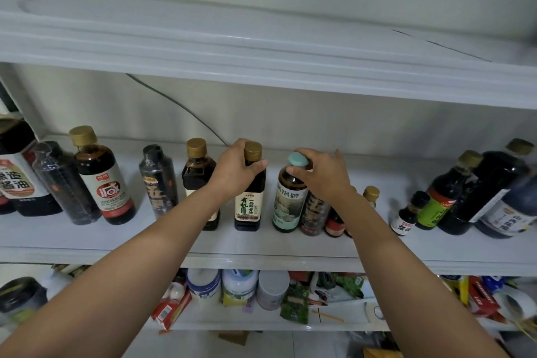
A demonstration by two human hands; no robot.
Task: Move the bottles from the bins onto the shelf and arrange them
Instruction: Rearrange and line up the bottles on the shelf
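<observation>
On the white middle shelf (261, 244) stands a row of dark sauce bottles. My left hand (236, 167) grips the neck of a gold-capped square bottle (249, 208) with a cream label, standing upright near the centre. My right hand (322, 173) holds the neck of a teal-capped bottle (287, 206) with a pale green label, just to its right. Behind my left forearm stands another gold-capped bottle (197, 171), partly hidden. Both held bottles rest on the shelf.
At the left stand a red-labelled bottle (106, 180), two shrink-wrapped bottles (68, 183) and a large jug (17, 177). At the right, small and large dark bottles (465, 192) crowd together. The upper shelf (261, 67) overhangs. The lower shelf holds tubs (238, 285) and packets.
</observation>
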